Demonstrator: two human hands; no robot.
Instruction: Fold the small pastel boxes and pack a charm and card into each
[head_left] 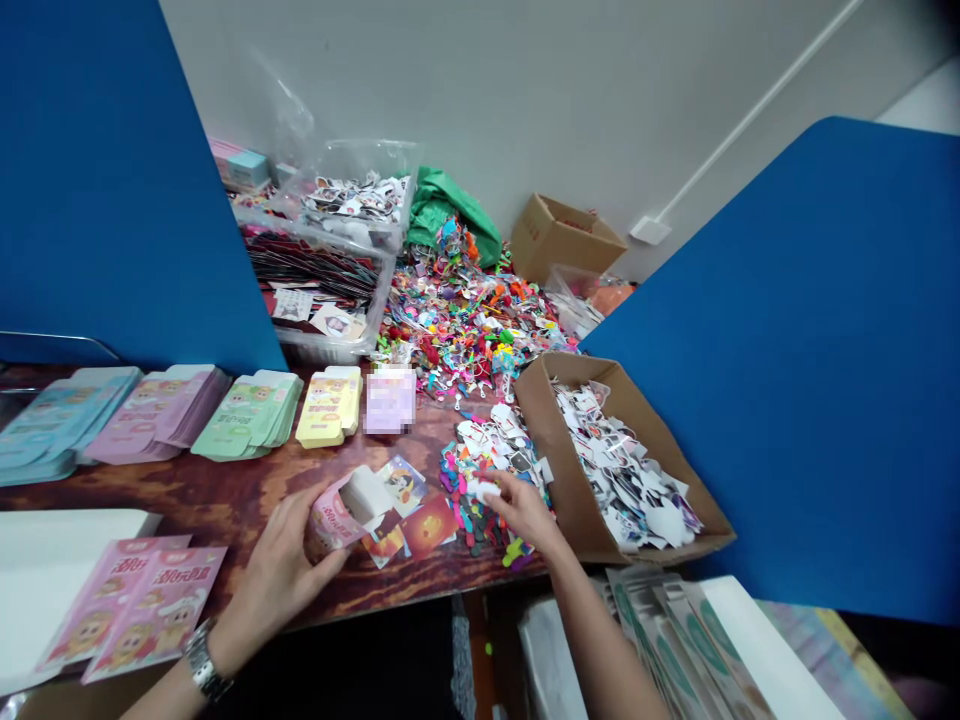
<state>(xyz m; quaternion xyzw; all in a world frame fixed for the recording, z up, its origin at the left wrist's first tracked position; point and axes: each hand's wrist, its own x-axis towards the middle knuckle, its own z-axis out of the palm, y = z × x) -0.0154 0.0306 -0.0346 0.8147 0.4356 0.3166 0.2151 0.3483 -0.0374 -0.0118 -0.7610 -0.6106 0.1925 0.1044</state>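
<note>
Our left hand [277, 570] sits low over the reddish-brown wooden bench [225, 510], its fingers closed around a pink printed paperboard box [328, 522] whose open end shows white inside. A silver metal wristwatch [204, 660] circles that wrist. Our right hand [525, 512] has its fingers pinched on a small white piece [486, 490], held just above a scattered heap of colourful cut-out shapes [472, 510].

Glossy printed cards [405, 525] lie between our hands. To the right stands an open brown cardboard box [592, 470] full of white cut-out scraps [622, 470]. Near left, two flat pink printed cartons [131, 605] rest on a white board [67, 560].

Farther along the bench run stacks of flat blue, pink, green and yellow cartons [247, 415], then a pixelated pale item [390, 400]. Beyond them spreads a multicoloured heap of small plastic pieces [465, 320] beside a clear plastic tub [322, 310], between two blue partition panels [787, 300].
</note>
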